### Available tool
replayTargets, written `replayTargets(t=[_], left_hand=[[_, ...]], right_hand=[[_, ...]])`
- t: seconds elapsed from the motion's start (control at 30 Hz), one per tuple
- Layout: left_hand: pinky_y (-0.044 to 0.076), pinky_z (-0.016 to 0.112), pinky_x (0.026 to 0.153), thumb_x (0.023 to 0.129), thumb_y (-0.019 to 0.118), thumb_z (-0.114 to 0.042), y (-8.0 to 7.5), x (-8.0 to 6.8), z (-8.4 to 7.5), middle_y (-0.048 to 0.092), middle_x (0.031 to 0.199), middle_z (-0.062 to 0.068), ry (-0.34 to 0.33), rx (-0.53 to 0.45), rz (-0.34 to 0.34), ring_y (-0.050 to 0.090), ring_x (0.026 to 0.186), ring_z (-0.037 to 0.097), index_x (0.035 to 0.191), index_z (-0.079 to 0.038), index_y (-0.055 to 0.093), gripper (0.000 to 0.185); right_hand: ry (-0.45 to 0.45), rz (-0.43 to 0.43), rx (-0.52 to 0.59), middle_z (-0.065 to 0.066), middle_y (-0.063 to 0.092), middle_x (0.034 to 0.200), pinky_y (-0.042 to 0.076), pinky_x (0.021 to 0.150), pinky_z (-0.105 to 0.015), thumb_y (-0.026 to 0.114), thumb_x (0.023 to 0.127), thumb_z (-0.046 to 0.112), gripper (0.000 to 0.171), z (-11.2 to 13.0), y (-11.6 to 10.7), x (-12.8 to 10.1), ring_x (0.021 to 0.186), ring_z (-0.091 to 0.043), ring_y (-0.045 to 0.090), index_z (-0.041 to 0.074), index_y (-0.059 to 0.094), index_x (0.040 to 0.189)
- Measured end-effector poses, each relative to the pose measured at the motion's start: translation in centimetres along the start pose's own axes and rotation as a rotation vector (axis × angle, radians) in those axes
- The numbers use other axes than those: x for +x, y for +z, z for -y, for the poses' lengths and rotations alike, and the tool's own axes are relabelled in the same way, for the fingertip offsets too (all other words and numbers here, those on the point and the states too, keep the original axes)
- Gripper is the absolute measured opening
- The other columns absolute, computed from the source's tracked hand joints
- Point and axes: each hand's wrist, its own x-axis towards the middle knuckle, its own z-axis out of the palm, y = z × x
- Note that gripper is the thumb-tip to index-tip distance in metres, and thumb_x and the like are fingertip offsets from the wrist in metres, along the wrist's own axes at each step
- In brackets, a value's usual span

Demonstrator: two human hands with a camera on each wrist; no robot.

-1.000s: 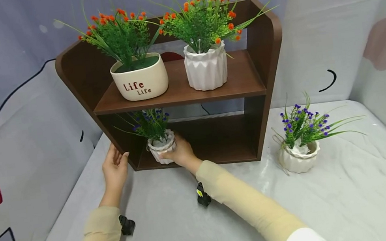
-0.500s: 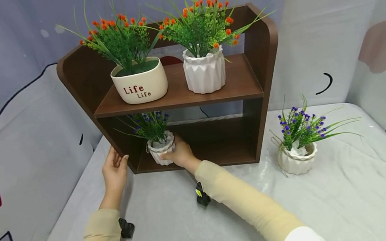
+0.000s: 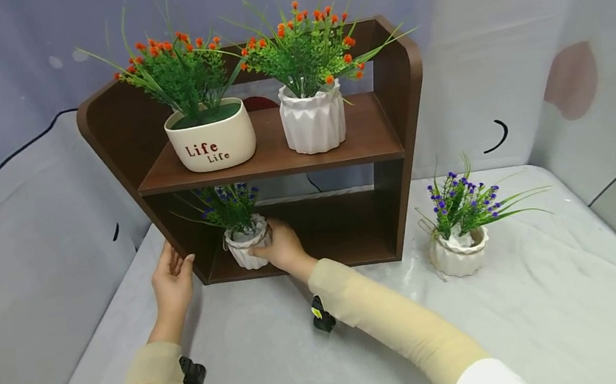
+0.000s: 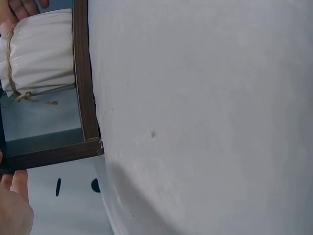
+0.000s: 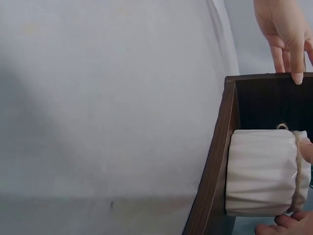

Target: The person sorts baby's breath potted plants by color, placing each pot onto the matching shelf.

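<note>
In the head view my right hand grips a small white ribbed flowerpot with purple flowers, thumb across its front and fingers round its right side. The pot stands upright at the left of the lower shelf; twine circles its rim, clear in the left wrist view on the pot. My left hand holds the left side panel of the brown wooden shelf, thumb at the front edge and fingers on the outer face. The right wrist view shows that left hand at the panel, above the white pot.
On the upper shelf stand a cream "Life" planter and a white fluted pot, both with orange flowers. A second twine-tied pot with purple flowers is on the white-covered table, right of the shelf.
The whole head view shifts slightly, with the scene moving left and a little down. Both hands keep their places on the flowerpot and the shelf panel.
</note>
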Motion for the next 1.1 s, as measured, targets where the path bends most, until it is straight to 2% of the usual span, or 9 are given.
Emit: replayTargets(t=[0.27,0.47,0.57,0.7,0.8,1.1], left_hand=[[0.042,0.002,0.088,0.089,0.057,0.009,-0.4,-0.2,0.1,0.051,0.131,0.029,0.009,-0.004,-0.001,0.049,0.105,-0.009,0.138,0.008,0.043,0.051],[0.043,0.003,0.089,0.089,0.057,0.010,-0.4,-0.1,0.2,0.050,0.132,0.029,0.019,-0.042,0.013,0.049,0.105,-0.010,0.138,0.008,0.043,0.051],[0.043,0.005,0.090,0.089,0.056,0.010,-0.3,0.0,0.2,0.049,0.134,0.029,0.013,-0.052,0.019,0.052,0.111,-0.002,0.139,0.008,0.041,0.052],[0.044,0.006,0.091,0.090,0.057,0.007,-0.1,0.7,2.2,0.050,0.134,0.026,0.010,-0.031,0.014,0.052,0.117,0.006,0.141,0.002,0.042,0.053],[0.043,0.005,0.091,0.090,0.057,0.006,0.1,1.1,3.7,0.052,0.134,0.023,0.013,-0.034,0.005,0.051,0.113,-0.002,0.141,-0.001,0.043,0.053],[0.042,0.003,0.089,0.090,0.059,0.005,0.1,1.0,3.6,0.054,0.130,0.024,0.028,-0.030,-0.012,0.049,0.104,-0.013,0.139,-0.001,0.046,0.052]], right_hand=[[-0.015,0.024,0.028,-0.020,0.051,0.133,0.044,0.103,-0.043,0.075,0.081,0.023,0.067,0.2,-0.6,-1.5,0.123,-0.033,0.048,-0.005,0.045,0.135],[-0.077,0.057,0.003,-0.020,0.049,0.134,0.044,0.103,-0.044,0.073,0.084,0.021,0.064,0.3,-1.1,-2.8,0.124,-0.032,0.048,-0.003,0.044,0.136],[-0.107,0.067,-0.006,-0.019,0.047,0.136,0.045,0.102,-0.045,0.071,0.085,0.020,0.063,0.5,-1.7,-3.8,0.123,-0.032,0.048,-0.002,0.043,0.137],[-0.173,0.048,-0.032,-0.016,0.047,0.135,0.045,0.102,-0.045,0.070,0.086,0.020,0.058,0.4,-2.5,-5.0,0.123,-0.030,0.048,0.000,0.045,0.135],[-0.215,0.030,-0.047,-0.016,0.048,0.135,0.045,0.103,-0.044,0.069,0.086,0.019,0.055,0.2,-3.4,-5.9,0.124,-0.030,0.048,-0.001,0.047,0.133],[-0.282,-0.015,-0.059,-0.017,0.046,0.138,0.045,0.101,-0.048,0.069,0.086,0.016,0.052,-0.3,-5.8,-8.3,0.127,-0.032,0.046,0.001,0.049,0.131]])
